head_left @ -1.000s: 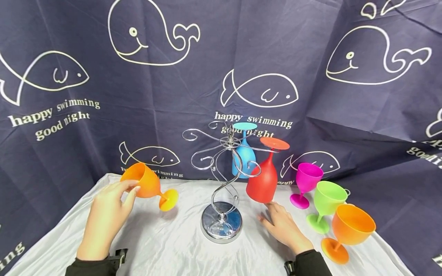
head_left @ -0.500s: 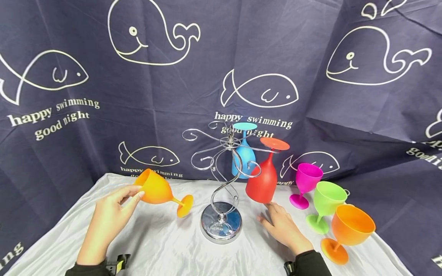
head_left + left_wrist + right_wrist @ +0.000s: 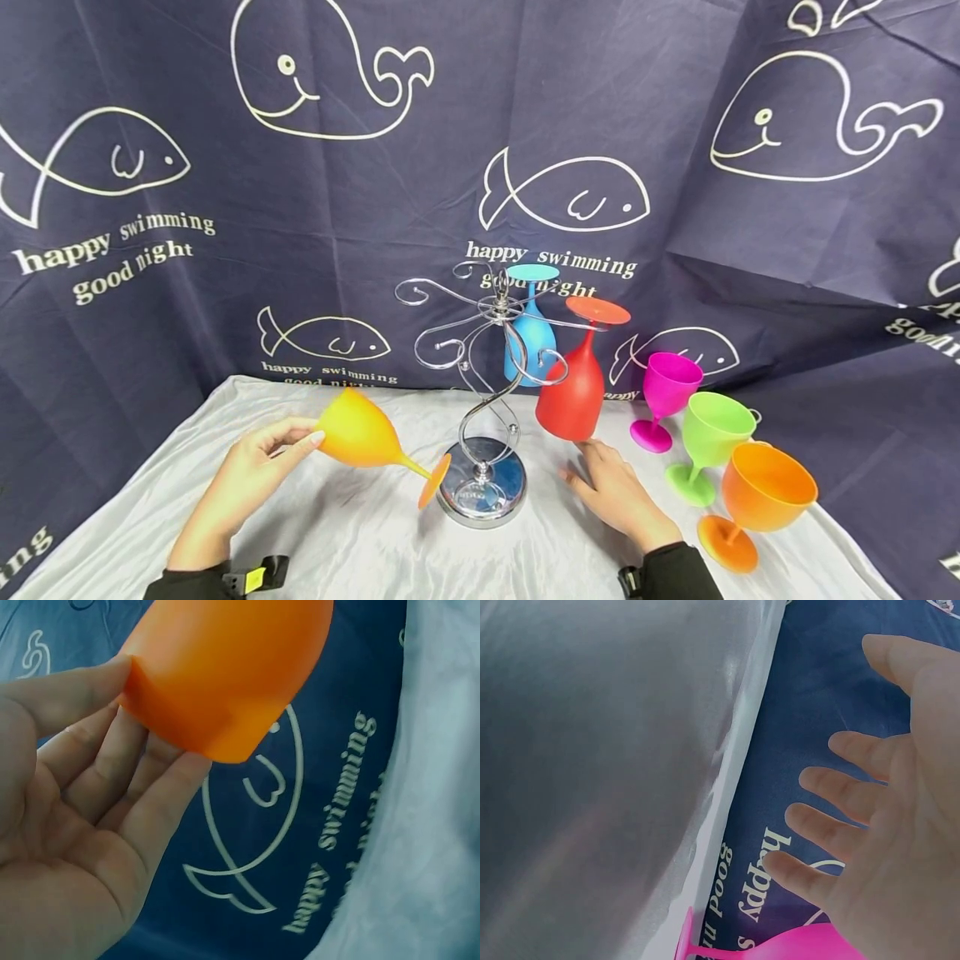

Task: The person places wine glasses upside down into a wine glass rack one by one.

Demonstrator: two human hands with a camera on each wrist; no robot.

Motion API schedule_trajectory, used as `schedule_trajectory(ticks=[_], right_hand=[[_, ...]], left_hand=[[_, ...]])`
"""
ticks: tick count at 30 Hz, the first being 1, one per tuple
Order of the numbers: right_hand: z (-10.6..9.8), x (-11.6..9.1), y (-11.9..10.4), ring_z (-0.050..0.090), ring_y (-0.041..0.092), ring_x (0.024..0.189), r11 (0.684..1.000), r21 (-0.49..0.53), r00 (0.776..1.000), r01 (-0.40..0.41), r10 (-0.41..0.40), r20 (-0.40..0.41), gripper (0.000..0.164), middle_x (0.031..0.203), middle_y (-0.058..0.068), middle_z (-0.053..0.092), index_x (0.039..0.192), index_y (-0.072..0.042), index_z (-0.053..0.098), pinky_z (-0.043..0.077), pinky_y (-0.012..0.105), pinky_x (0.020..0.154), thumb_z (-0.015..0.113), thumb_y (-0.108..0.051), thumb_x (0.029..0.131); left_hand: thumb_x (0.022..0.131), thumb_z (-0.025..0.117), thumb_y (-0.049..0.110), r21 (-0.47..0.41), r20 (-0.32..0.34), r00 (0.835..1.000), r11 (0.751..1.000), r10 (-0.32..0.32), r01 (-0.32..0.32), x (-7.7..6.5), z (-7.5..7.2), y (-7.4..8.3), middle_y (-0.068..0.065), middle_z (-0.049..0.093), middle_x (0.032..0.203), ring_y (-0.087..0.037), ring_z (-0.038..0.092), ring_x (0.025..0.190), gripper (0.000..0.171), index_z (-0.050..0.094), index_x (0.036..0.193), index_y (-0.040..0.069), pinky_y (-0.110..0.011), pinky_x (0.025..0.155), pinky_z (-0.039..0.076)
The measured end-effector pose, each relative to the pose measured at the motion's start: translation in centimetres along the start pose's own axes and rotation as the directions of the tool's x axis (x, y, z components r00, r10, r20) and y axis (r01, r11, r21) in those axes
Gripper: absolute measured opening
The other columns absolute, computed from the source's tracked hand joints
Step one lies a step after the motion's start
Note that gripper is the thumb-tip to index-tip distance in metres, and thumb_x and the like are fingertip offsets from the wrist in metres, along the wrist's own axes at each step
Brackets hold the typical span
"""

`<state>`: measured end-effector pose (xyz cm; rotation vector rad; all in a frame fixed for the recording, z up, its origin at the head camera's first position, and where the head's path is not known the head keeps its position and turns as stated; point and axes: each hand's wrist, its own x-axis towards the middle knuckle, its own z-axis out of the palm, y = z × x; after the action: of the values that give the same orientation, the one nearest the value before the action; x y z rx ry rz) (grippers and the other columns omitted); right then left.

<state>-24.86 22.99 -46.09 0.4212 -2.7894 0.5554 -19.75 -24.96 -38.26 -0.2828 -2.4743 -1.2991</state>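
Note:
My left hand (image 3: 251,479) pinches a yellow-orange goblet (image 3: 358,432) by its rim, between thumb and fingers. The goblet is tipped well over, its foot (image 3: 435,481) pointing right and down, beside the rack's round base. In the left wrist view the orange bowl (image 3: 225,675) fills the top, fingertips at its edge. My right hand (image 3: 618,492) rests low, right of the chrome rack (image 3: 487,400), under a red goblet (image 3: 573,396) that hangs upside down. In the right wrist view its fingers (image 3: 832,825) are spread and hold nothing.
A blue goblet (image 3: 531,337) also hangs upside down on the rack. Magenta (image 3: 670,387), green (image 3: 712,433) and orange (image 3: 765,492) goblets stand upright at the right. White cloth (image 3: 352,542) covers the table, with a dark printed curtain (image 3: 420,208) behind.
My left hand has moved right and slightly down with the goblet, whose foot has swung towards the rack's base. The right hand stays where it was.

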Motion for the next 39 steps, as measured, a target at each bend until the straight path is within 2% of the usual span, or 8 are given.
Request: schedule_trajectory(ticks=[4,11,17,22,27,31,34,39], right_hand=[[-0.1,0.0,0.0,0.052,0.037,0.135,1.000,0.009,1.000,-0.012,0.012,0.018,0.061,0.143,0.013,0.059,0.143,-0.005,0.055,0.044,0.064,0.106,0.068,-0.040,0.095],[-0.1,0.1,0.0,0.051,0.038,0.136,1.000,0.012,0.999,-0.018,0.017,0.031,0.061,0.145,0.014,0.058,0.144,-0.003,0.054,0.043,0.064,0.107,0.067,-0.040,0.096],[-0.1,0.0,0.0,0.051,0.038,0.136,1.000,0.014,0.999,-0.021,0.020,0.037,0.062,0.144,0.017,0.058,0.143,-0.001,0.054,0.043,0.064,0.109,0.066,-0.039,0.096],[-0.1,-0.1,0.0,0.053,0.039,0.135,1.000,0.013,0.999,-0.016,0.015,0.031,0.060,0.142,0.018,0.060,0.141,0.001,0.056,0.043,0.063,0.110,0.067,-0.038,0.096],[0.0,0.0,0.1,0.052,0.039,0.136,1.000,0.016,0.999,-0.011,0.011,0.032,0.061,0.144,0.017,0.058,0.142,0.001,0.055,0.043,0.062,0.110,0.067,-0.038,0.096],[0.1,0.0,0.2,0.051,0.038,0.137,1.000,0.017,0.999,-0.009,0.009,0.035,0.063,0.146,0.015,0.057,0.145,-0.002,0.054,0.043,0.062,0.111,0.067,-0.039,0.096],[0.1,0.0,0.2,0.052,0.038,0.137,1.000,0.016,1.000,-0.002,0.001,0.031,0.063,0.146,0.015,0.058,0.144,-0.002,0.054,0.044,0.062,0.109,0.066,-0.041,0.096],[0.1,0.0,0.3,0.053,0.038,0.135,1.000,0.013,1.000,0.000,-0.001,0.018,0.063,0.144,0.015,0.059,0.142,-0.001,0.055,0.044,0.062,0.108,0.066,-0.042,0.096]], left_hand=[[0.102,0.063,0.022,-0.089,0.078,0.997,0.996,-0.017,0.023,0.1,0.6,-0.6,0.008,0.077,0.100,0.002,0.066,0.096,0.023,0.072,0.118,0.009,-0.016,0.085,0.051],[0.103,0.060,0.024,-0.180,0.142,0.989,0.981,-0.047,0.073,0.3,1.4,-1.2,0.007,0.076,0.103,-0.001,0.066,0.099,0.027,0.071,0.121,0.006,-0.019,0.087,0.051],[0.105,0.058,0.019,-0.349,0.235,0.971,0.930,-0.031,0.114,0.4,2.5,-2.1,0.006,0.075,0.105,-0.005,0.068,0.101,0.028,0.066,0.123,-0.001,-0.019,0.090,0.054],[0.105,0.055,0.010,-0.510,0.285,0.958,0.849,0.018,0.136,0.4,3.5,-2.7,0.006,0.073,0.107,-0.006,0.070,0.104,0.023,0.065,0.121,-0.002,-0.018,0.094,0.055],[0.105,0.050,0.004,-0.628,0.312,0.948,0.764,0.071,0.149,0.4,4.4,-3.2,0.008,0.072,0.111,-0.006,0.070,0.107,0.024,0.069,0.117,0.013,-0.019,0.097,0.055],[0.107,0.045,0.003,-0.700,0.355,0.928,0.690,0.114,0.183,0.5,5.3,-3.5,0.010,0.071,0.116,-0.005,0.068,0.111,0.031,0.068,0.118,0.021,-0.021,0.100,0.054],[0.108,0.041,0.004,-0.754,0.384,0.908,0.623,0.164,0.206,0.5,6.0,-3.6,0.010,0.070,0.119,-0.006,0.067,0.114,0.033,0.067,0.120,0.020,-0.024,0.103,0.053],[0.109,0.036,0.003,-0.834,0.408,0.884,0.487,0.229,0.259,0.6,7.2,-3.5,0.007,0.070,0.121,-0.008,0.067,0.116,0.036,0.067,0.121,0.017,-0.028,0.107,0.052]])
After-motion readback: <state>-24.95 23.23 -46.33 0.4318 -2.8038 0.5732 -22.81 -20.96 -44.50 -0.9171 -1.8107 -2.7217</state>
